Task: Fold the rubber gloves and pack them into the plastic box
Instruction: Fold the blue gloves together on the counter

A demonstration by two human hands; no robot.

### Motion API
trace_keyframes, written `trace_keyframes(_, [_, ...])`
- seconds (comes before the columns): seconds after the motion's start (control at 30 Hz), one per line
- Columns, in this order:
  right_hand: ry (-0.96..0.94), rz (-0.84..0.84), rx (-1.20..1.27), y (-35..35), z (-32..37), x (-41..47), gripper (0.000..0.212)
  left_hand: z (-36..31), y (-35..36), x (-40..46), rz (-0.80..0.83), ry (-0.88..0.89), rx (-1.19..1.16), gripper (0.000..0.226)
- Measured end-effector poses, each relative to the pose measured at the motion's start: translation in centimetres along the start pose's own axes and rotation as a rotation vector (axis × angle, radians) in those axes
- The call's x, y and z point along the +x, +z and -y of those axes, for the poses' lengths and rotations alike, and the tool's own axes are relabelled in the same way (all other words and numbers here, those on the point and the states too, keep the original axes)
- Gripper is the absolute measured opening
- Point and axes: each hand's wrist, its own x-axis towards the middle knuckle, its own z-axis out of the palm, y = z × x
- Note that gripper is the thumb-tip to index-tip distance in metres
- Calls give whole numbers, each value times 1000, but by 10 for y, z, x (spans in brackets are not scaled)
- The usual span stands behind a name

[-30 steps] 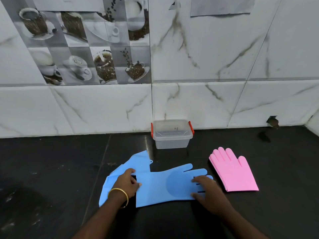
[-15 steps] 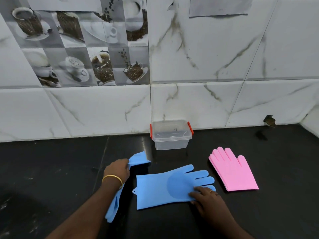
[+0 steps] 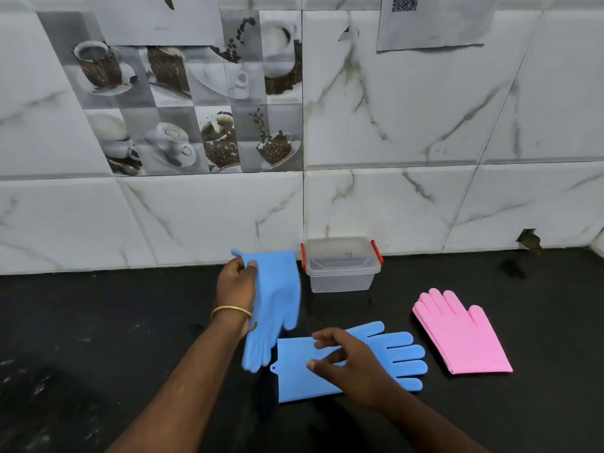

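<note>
Black tabletop (image 3: 98, 322), glossy, running back to a tiled wall (image 3: 408, 197) of white marble pattern. Back edge of the tabletop meets the wall straight across; far right, the wall turns a corner.

Box (image 3: 341, 268), clear plastic, lid on, red clips at both ends. It stands against the wall, just right of centre. A small dark scribble shows on the lid, not readable.

Left hand (image 3: 236, 284), gold bangle (image 3: 232, 310) on the wrist, pinches the cuff of one blue glove (image 3: 277, 299) between thumb and fingers. That glove hangs off the tabletop, fingers down, blurred, just left of the box and not touching it.

Second blue glove (image 3: 395, 358) lies flat, cuff left, fingers pointing right. Right hand (image 3: 351, 364) hovers over its palm, fingers loosely spread and curled, pinching nothing; contact with the glove cannot be told.

Pink gloves (image 3: 461, 335), stacked flat, lie to the right, fingers toward the wall, near the blue fingertips but apart from them.

Open room: the whole left of the tabletop is bare, also the right beyond the pink gloves. A chipped hole (image 3: 529, 238) sits at the base of the wall, right side.

Writing: a paper sheet (image 3: 434, 24) taped to the wall, top right, carries a QR code. Coffee-cup picture tiles (image 3: 196, 103) sit upper left; no legible words there.
</note>
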Motion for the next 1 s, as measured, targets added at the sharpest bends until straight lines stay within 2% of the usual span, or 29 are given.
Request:
trace_keyframes(0.1, [-61,269,187,14,45,4,25,-49,7,-20,-112,-54,-310,8])
trace_keyframes(0.2, [-158,416,156,32,70,7,35,-81,33,-32,-130,-158,-553,17])
trace_keyframes(0.33, [-166,317,107,41,87,21,51,-113,64,-54,-104,-272,-712,18])
trace_keyframes(0.4, [-31,268,328,39,100,33,50,-117,71,-58,-133,-258,-650,8])
trace_keyframes(0.43, [32,241,452,36,106,40,47,-117,73,-61,-148,-262,-514,8])
trace_keyframes(0.5, [117,145,659,26,113,53,37,-113,74,-66,-173,-312,-311,29])
trace_keyframes(0.53, [133,128,767,18,114,59,29,-111,74,-67,-192,-285,-341,40])
trace_keyframes(0.6, [115,192,1061,4,112,68,30,-109,74,-66,-217,-193,-539,52])
trace_keyframes(0.63, [64,207,1134,-1,109,73,32,-105,70,-67,-227,-160,-630,60])
trace_keyframes(0.67, [26,177,1134,-4,105,78,33,-101,66,-68,-230,-131,-682,69])
trace_keyframes(0.77, [-51,-11,884,-15,87,84,28,-80,51,-71,-212,-90,-718,94])
trace_keyframes(0.83, [-131,-16,819,-22,74,86,27,-69,42,-71,-201,-107,-701,101])
trace_keyframes(0.93, [-136,-76,621,-30,61,84,27,-55,26,-67,-112,-194,-687,79])
trace_keyframes(1.0, [-112,-127,488,-43,51,80,29,-50,13,-63,38,-254,-609,60])
